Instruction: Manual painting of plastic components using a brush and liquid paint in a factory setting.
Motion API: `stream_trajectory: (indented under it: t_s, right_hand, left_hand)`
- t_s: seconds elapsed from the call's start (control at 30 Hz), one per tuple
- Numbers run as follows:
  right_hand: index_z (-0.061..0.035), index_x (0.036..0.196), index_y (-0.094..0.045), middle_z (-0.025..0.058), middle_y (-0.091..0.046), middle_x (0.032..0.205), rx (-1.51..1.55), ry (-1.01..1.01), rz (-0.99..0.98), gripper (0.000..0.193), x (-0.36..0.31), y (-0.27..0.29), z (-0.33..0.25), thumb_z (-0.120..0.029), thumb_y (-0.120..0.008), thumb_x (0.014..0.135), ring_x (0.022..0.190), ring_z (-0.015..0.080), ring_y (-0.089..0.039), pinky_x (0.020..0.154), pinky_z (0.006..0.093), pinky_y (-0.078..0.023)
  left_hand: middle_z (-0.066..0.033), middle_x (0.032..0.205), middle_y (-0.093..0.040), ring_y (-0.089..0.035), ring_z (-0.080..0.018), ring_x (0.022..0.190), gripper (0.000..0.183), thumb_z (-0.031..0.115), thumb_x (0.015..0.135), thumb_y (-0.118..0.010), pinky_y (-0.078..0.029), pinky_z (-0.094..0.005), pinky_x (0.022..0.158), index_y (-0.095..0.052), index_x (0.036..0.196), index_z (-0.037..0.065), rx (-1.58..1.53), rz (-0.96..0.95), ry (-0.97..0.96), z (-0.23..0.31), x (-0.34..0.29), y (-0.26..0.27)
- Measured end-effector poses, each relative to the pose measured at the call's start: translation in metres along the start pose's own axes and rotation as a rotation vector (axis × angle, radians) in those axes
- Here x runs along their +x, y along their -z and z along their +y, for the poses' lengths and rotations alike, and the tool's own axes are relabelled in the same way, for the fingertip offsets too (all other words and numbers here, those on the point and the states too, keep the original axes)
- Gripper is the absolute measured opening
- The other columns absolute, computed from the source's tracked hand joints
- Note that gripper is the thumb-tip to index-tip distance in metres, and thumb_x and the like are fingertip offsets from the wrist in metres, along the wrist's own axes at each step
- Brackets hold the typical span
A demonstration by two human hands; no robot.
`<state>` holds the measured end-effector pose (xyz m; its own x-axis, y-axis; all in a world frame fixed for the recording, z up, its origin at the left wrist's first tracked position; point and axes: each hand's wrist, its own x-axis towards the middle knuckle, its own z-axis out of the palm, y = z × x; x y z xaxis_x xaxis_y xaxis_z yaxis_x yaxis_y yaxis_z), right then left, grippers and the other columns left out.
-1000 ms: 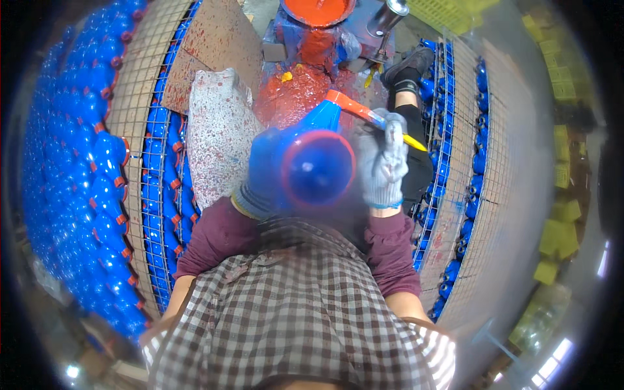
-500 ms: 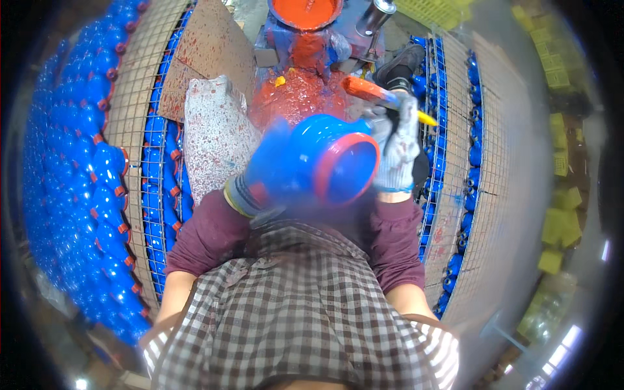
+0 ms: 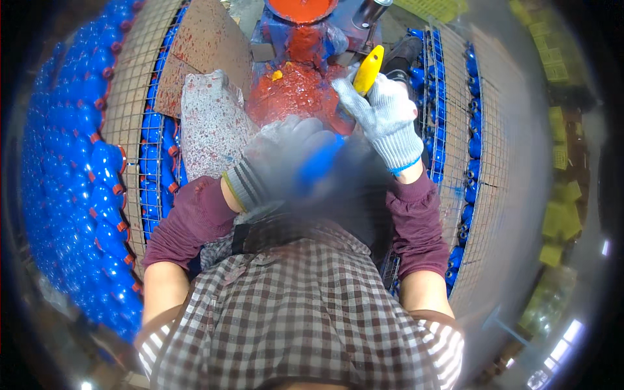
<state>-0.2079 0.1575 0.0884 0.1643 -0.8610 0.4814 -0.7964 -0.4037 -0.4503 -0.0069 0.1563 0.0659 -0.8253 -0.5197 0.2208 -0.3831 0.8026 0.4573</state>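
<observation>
My right hand point(image 3: 389, 120), in a white knit glove, is closed around a paintbrush whose yellow handle point(image 3: 368, 70) sticks up past the fingers. Its bristle end is hidden. My left hand point(image 3: 286, 149), in a grey glove with a striped cuff, is in front of my apron, its fingers smeared by motion. Against those fingers shows a blurred blue patch point(image 3: 320, 164) of something I cannot make out. Beyond both hands lies a mound point(image 3: 292, 97) coated in red paint, below an orange-red paint bowl point(image 3: 300, 9).
Glossy blue pots point(image 3: 71, 188) with red rims crowd the left side beside a wire rack point(image 3: 133, 91). Another wire rack point(image 3: 484, 123) with blue pieces stands at right. A paint-speckled cloth point(image 3: 209, 123) and cardboard point(image 3: 211, 42) lie ahead; a metal can point(image 3: 372, 13) stands by the bowl.
The large blue pot with a red rim no longer shows between my hands. My right hand has turned the brush handle upward and moved slightly away; my left hand has swung inward.
</observation>
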Motion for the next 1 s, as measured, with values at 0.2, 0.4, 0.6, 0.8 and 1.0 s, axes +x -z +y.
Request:
stream_trajectory:
  t_s: [0.2, 0.4, 0.6, 0.8, 1.0]
  right_hand:
    - [-0.0054, 0.081, -0.067, 0.0063, -0.063, 0.068, 0.026, 0.026, 0.108, 0.013, -0.007, 0.017, -0.013, -0.017, -0.072, 0.079, 0.059, 0.0196, -0.061, 0.056, 0.0288, -0.047]
    - [-0.0047, 0.083, -0.061, 0.0112, -0.062, 0.081, 0.536, -0.017, 0.318, 0.01, -0.039, 0.024, -0.02, -0.002, -0.068, 0.076, 0.073, 0.0217, -0.06, 0.065, 0.0314, -0.047]
    - [-0.0045, 0.099, -0.051, 0.011, -0.055, 0.101, 1.306, -0.707, 0.719, 0.014, -0.073, -0.047, -0.008, -0.011, -0.057, 0.088, 0.088, 0.0173, -0.057, 0.085, 0.0306, -0.049]
    - [-0.0021, 0.128, -0.047, 0.0184, -0.049, 0.129, -0.093, -0.032, 0.254, 0.055, -0.079, -0.079, -0.01, -0.011, -0.067, 0.078, 0.121, 0.0318, -0.048, 0.102, 0.0384, -0.04]
    - [-0.0032, 0.131, -0.042, 0.0119, -0.052, 0.126, 1.514, -0.969, 0.473, 0.053, -0.068, -0.094, -0.024, -0.037, -0.053, 0.092, 0.114, 0.0234, -0.052, 0.098, 0.0355, -0.044]
  left_hand:
    - [-0.0121, 0.107, -0.056, -0.057, -0.0315, 0.096, 0.061, 0.023, 0.058, -0.078, -0.048, -0.0398, 0.082, -0.055, 0.113, 0.009, -0.18, 0.126, 0.107, -0.006, -0.001, -0.004]
    - [-0.0103, 0.12, -0.052, -0.055, -0.0256, 0.108, 0.084, 0.025, 0.055, -0.084, -0.045, -0.0372, 0.092, -0.043, 0.126, 0.008, -0.907, 0.257, 0.226, -0.019, -0.022, -0.019]
    - [-0.014, 0.132, -0.046, -0.049, -0.028, 0.119, 0.103, 0.051, 0.064, -0.078, -0.043, -0.0422, 0.099, -0.028, 0.139, 0.002, -2.169, 0.429, 0.577, 0.003, -0.044, -0.046]
    - [-0.0171, 0.128, -0.047, -0.05, -0.0312, 0.114, 0.088, 0.051, 0.072, -0.07, -0.046, -0.0415, 0.091, -0.033, 0.136, 0.002, -2.62, 0.435, 0.418, 0.025, 0.018, -0.041]
    - [-0.0208, 0.123, -0.049, -0.051, -0.0349, 0.109, 0.072, 0.05, 0.082, -0.06, -0.05, -0.0407, 0.082, -0.038, 0.133, 0.004, -3.1, 0.379, 0.008, 0.015, 0.041, -0.002]
